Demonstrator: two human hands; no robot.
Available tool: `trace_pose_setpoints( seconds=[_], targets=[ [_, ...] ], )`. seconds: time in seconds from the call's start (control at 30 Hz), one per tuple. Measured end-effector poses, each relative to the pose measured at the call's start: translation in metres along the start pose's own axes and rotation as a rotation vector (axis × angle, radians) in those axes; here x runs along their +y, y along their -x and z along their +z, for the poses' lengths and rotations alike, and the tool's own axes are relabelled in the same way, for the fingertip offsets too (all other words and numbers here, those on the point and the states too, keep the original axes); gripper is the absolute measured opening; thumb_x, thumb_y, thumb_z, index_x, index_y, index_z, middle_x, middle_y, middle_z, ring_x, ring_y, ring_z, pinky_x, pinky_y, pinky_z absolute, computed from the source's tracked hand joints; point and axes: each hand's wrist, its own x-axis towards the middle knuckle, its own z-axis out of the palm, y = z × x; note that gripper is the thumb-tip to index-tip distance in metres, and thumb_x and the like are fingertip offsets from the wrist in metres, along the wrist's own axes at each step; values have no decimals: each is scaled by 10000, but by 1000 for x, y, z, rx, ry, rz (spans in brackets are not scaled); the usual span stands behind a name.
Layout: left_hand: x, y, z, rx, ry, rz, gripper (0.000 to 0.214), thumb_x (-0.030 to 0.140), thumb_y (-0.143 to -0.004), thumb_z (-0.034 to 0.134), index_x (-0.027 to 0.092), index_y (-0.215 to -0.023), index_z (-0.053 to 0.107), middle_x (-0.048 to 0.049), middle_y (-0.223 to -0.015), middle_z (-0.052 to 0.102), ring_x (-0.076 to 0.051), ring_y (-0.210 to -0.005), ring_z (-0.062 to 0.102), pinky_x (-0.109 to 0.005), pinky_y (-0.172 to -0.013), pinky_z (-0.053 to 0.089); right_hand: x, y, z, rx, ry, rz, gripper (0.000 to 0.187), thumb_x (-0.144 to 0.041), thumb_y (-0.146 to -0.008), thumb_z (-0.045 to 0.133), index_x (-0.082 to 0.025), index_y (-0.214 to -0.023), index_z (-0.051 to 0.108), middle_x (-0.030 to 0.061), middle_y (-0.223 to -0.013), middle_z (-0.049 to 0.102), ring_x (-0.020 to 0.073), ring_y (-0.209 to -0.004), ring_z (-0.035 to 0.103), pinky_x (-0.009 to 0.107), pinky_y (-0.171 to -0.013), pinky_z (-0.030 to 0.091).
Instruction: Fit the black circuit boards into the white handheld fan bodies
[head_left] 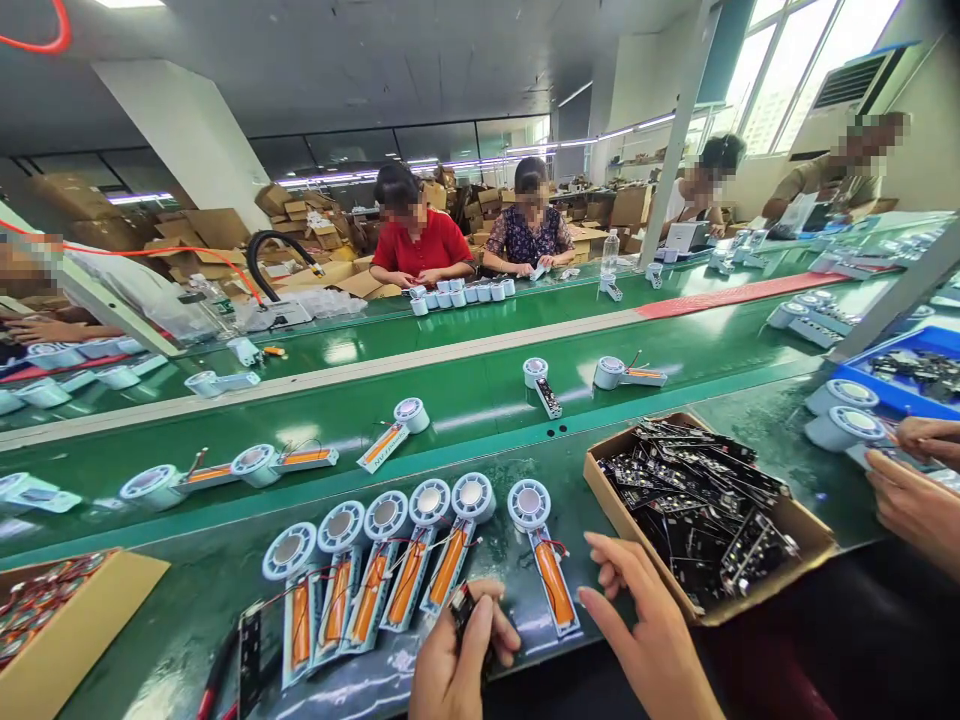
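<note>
Close to me at the green workbench [202, 585], the worker's left hand [459, 665] has thumb and fingers clamped on a black circuit board [462, 606], held over the bench's near edge. The right hand [651, 618] is raised with thumb and fingers apart, just beside a lone pale-blue fan housing [553, 580] with an orange cylinder in its handle. Left of that, five more fan housings [387, 515] stand in a slanting row, round heads away from the worker. On the right, a cardboard box [811, 562] brims with circuit boards [679, 515]; beyond the bench, more housings lie spread along the green conveyor [480, 372].
</note>
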Motion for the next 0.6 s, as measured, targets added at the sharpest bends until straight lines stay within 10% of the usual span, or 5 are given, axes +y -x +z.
trace_pose_setpoints(
  seconds=[0.13, 0.4, 0.6],
  targets=[
    [0, -15, 6, -38, -409, 168, 339, 496, -918, 601, 196, -1018, 727, 49, -553, 565, -123, -473, 520, -224, -495, 452, -9, -38, 8, -144, 10, -67, 271, -287, -961, 571, -280, -1189, 716, 69, -1001, 623, 199, -837, 624, 310, -776, 532],
    [-6, -31, 25, -380, -970, 866, 439, 42, -914, 495, 213, -1297, 624, -60, -985, 677, -178, -834, 702, -262, -724, 584, -6, -81, 28, -133, -465, 420, 262, -403, -879, 654, -165, -782, 709, 12, -669, 639, 151, -590, 531, 260, -560, 432],
    [7, -41, 53, -484, -1406, 854, 550, -82, -806, 413, 188, -1239, 617, -59, -957, 656, -227, -798, 688, -332, -665, 591, -1, -77, 32, -82, -640, 487, 315, -458, -823, 720, -148, -776, 699, 24, -696, 652, 171, -670, 577, 277, -634, 469]
  ],
)
